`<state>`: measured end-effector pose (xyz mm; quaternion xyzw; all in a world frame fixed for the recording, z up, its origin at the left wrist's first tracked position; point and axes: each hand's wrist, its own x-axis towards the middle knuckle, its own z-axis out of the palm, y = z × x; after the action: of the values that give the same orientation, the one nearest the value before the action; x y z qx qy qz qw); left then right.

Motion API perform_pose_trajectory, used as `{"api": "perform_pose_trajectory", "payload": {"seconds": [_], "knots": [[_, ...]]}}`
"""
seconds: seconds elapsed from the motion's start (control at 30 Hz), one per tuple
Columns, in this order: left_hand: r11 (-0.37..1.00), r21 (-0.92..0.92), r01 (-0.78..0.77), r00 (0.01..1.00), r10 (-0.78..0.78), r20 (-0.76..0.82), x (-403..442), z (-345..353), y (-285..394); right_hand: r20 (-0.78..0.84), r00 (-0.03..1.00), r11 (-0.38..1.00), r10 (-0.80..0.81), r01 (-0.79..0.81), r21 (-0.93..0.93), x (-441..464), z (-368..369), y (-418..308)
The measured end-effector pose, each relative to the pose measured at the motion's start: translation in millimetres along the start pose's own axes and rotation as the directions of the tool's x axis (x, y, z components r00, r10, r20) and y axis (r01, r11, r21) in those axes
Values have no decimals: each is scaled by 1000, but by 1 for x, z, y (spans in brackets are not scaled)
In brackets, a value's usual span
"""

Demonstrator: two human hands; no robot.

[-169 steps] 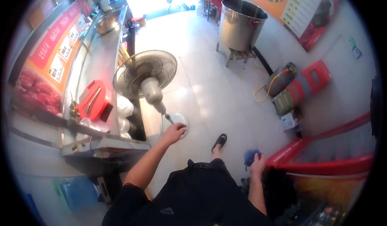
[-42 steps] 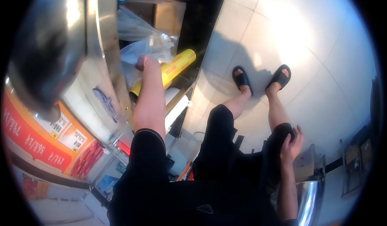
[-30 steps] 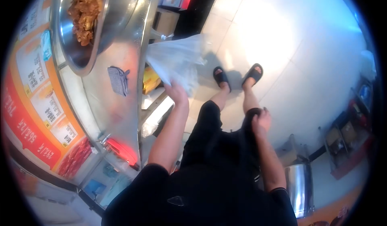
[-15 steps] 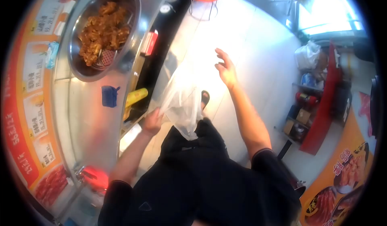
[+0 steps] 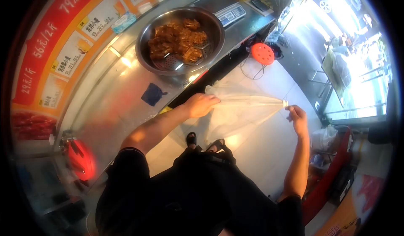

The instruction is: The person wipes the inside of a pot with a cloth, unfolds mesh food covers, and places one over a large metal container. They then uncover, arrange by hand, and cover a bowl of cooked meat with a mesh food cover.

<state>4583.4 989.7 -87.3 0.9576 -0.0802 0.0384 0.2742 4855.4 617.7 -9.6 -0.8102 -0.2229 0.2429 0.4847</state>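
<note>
A thin, translucent plastic bag (image 5: 244, 109) is stretched between my hands above the floor. My left hand (image 5: 201, 105) is closed on its left edge, close to the counter. Out to the right, my right hand (image 5: 298, 117) pinches the bag's gathered end, where a small pale piece shows between the fingertips. Up and to the left of the bag, a steel bowl (image 5: 144, 58) stands on the counter. Brown, sauce-coated pieces of food (image 5: 174, 40) lie in it on a perforated insert.
The steel counter (image 5: 113, 128) runs along my left, with a dark blue cloth-like item (image 5: 153, 94) on it. A digital scale (image 5: 230, 15) sits behind the bowl. On the floor ahead is a red stool (image 5: 262, 53); a red-edged shelf (image 5: 324, 189) stands at right.
My view has turned toward the counter. The right hand, free before, now grips the bag's end, and the bag has gone from hanging at my left hand to pulled taut sideways.
</note>
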Motion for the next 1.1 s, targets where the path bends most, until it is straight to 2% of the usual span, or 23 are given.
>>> {"api": "perform_pose_trajectory", "payload": {"seconds": [0.07,0.1,0.13,0.17,0.2,0.23,0.27,0.3,0.37,0.47,0.53,0.57,0.6,0.63,0.67,0.73,0.8,0.9,0.93,1.0,1.07,1.1], "knots": [[974,-28,225,974,-225,16,2,14,8,125,992,996,11,-22,85,-26,-6,-38],[942,67,330,944,-330,-6,7,31,15,118,993,996,6,-17,93,-35,1,-52],[938,-37,345,928,-346,-139,20,45,32,109,994,995,-1,-10,102,-42,13,-65],[929,-140,341,891,-368,-268,37,59,50,101,995,999,-6,3,34,-47,23,-74],[953,-206,221,929,-270,-253,56,63,71,96,995,999,-14,17,-28,-49,31,-81],[959,-283,24,936,-121,-330,73,62,95,87,996,998,-14,19,-60,-48,39,-81],[948,-315,-50,932,-69,-356,94,69,117,77,997,996,-12,19,-92,-46,45,-77],[930,-360,-71,936,-63,-346,114,83,131,76,997,997,4,1,-73,-44,48,-72],[844,-537,6,958,-159,-238,142,102,150,29,999,998,-22,24,-66,-47,53,-76],[890,-452,-55,941,-105,-321,166,122,160,-44,998,999,-50,50,-20,-53,51,-88],[873,-488,-12,946,-147,-288,177,140,160,-121,983,985,-140,150,80,-65,47,-111],[903,-423,-80,936,-78,-342,177,133,160,-210,969,979,-133,161,124,-75,50,-129],[924,-353,-146,920,-4,-391,178,127,163,-273,934,951,-230,275,142,-86,53,-149],[914,-361,-186,891,2,-455,181,122,167,-281,922,944,-267,309,115,-96,54,-164],[914,-360,-186,892,4,-451,185,114,172,-289,908,936,-303,341,89,-103,52,-173],[883,-360,-299,822,48,-567,198,90,183,-249,894,911,-372,403,88,-114,48,-173],[895,-322,-309,797,59,-601,207,52,187,-251,866,889,-432,456,43,-122,48,-180],[928,-194,-317,635,56,-770,212,-22,181,-76,896,897,-437,441,44,-142,48,-194],[934,-207,-290,615,16,-788,199,-63,180,11,852,847,-523,518,121,-142,48,-198],[982,-51,-184,515,52,-856,178,-132,167,-34,831,823,-555,555,117,-149,51,-191],[995,15,94,444,-29,-896,140,-210,149,-229,867,843,-442,489,223,-152,51,-148],[983,54,178,421,-26,-907,127,-230,137,-264,907,869,-328,399,291,-149,52,-130]]}}
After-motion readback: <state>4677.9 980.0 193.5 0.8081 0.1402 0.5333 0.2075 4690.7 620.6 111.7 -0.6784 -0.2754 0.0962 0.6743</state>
